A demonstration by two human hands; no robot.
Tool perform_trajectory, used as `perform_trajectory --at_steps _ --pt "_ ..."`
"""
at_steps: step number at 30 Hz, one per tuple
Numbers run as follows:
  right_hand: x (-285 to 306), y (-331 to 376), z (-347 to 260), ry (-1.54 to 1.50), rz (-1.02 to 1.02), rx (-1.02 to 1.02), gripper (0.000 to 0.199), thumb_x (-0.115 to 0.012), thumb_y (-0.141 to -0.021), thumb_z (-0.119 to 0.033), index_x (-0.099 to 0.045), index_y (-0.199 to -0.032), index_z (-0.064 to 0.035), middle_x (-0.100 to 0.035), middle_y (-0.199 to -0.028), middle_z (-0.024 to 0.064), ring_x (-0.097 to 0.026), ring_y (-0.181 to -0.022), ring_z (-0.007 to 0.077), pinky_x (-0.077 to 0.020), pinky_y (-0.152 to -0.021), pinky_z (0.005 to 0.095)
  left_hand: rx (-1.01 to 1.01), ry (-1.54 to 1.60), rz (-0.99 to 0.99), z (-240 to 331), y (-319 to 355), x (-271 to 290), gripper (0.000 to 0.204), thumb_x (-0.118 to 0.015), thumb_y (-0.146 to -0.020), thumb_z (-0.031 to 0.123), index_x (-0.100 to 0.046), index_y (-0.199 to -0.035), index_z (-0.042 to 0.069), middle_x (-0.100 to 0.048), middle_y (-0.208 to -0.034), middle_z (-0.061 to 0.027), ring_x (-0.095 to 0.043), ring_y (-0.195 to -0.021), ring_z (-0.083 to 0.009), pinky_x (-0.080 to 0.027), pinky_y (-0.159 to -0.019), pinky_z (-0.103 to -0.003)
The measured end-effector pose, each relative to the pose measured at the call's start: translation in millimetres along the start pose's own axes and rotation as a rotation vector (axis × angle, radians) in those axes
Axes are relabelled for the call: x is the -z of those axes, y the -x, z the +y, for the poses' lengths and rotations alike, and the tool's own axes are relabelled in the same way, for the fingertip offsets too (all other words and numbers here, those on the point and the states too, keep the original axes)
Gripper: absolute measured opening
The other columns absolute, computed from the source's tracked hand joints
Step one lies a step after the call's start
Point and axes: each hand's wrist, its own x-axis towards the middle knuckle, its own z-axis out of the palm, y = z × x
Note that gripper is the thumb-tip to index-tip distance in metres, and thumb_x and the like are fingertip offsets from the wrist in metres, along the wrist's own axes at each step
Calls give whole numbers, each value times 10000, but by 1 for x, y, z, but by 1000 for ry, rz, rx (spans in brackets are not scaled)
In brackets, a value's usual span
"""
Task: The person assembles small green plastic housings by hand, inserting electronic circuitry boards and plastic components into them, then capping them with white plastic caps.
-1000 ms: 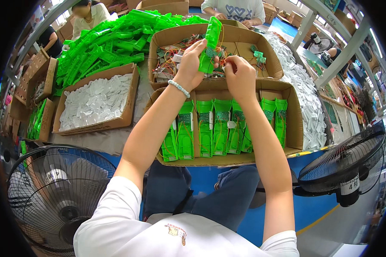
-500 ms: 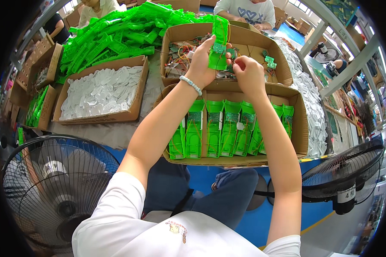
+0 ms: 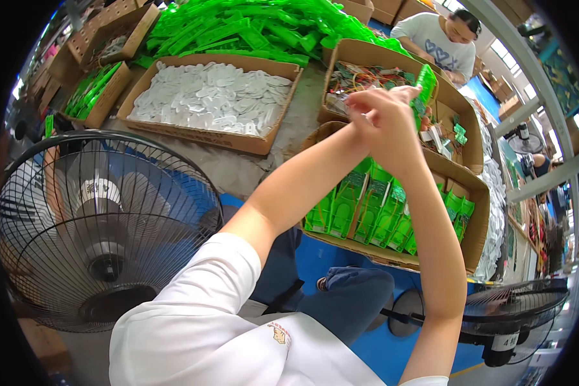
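A green plastic shell (image 3: 426,87) with a small circuit board stands up above the parts box, gripped by my left hand (image 3: 413,96), which is mostly covered by my right hand. My right hand (image 3: 392,125) crosses in front of my left wrist. Its fingers point left, loosely bent and apart, somewhat blurred, with nothing visible in them. Below both hands, a cardboard box (image 3: 479,193) holds a row of green shells (image 3: 347,202) fitted with boards and wires. Behind it, another cardboard box (image 3: 473,138) contains tangled wires (image 3: 367,76) and small green circuit boards (image 3: 460,134).
A cardboard box (image 3: 267,143) of flat, whitish translucent pieces (image 3: 212,96) sits left of my hands. Behind it rises a heap of green shells (image 3: 238,32). Large black fans stand at left (image 3: 109,225) and right (image 3: 508,315). A co-worker (image 3: 441,42) sits across the table.
My right hand has left the shell's wires and swung left across my left wrist. The view has turned left, so the boxes sit farther right. My left hand still holds the shell.
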Motion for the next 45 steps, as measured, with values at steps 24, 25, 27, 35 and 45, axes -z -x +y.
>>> perform_trajectory --at_steps 24,25,27,35,45 --pt "-149 -71 -12 422 -782 -50 201 -647 -738 -74 -725 -923 -89 -703 -1022 109 -686 -938 273 -554 -748 381 732 617 72 62 -10 -44 318 -380 -1031 296 -507 -1156 33 -607 -892 -143 -608 -690 -245 -540 -609 -410" --pt "-147 -71 -13 422 -776 -56 201 -647 -738 -74 -725 -923 -89 -703 -1022 109 -686 -938 273 -554 -748 381 737 616 66 63 -10 -44 318 -380 -1031 296 -507 -1156 33 -607 -892 -143 -608 -690 -245 -540 -609 -410" --pt "-142 -69 -15 430 -853 -39 248 -600 -765 -64 -694 -988 -116 -691 -1032 95 -665 -973 277 -546 -752 399 729 598 94 66 -10 -44 276 -381 -1024 293 -507 -1078 53 -608 -827 -137 -606 -647 -243 -533 -585 -400" --pt "-151 -64 -10 402 -756 -60 225 -602 -761 -60 -708 -955 -98 -704 -1020 104 -673 -972 280 -551 -753 398 741 606 64 68 -7 -45 293 -371 -1027 292 -512 -1130 56 -614 -852 -132 -605 -661 -240 -534 -592 -394" --pt "-150 -62 -8 414 -690 -92 202 -666 -705 -92 -741 -892 -103 -719 -984 103 -694 -928 252 -546 -757 359 716 600 13 66 -7 -41 381 -366 -1036 329 -502 -1228 30 -620 -960 -145 -606 -736 -227 -547 -626 -361"
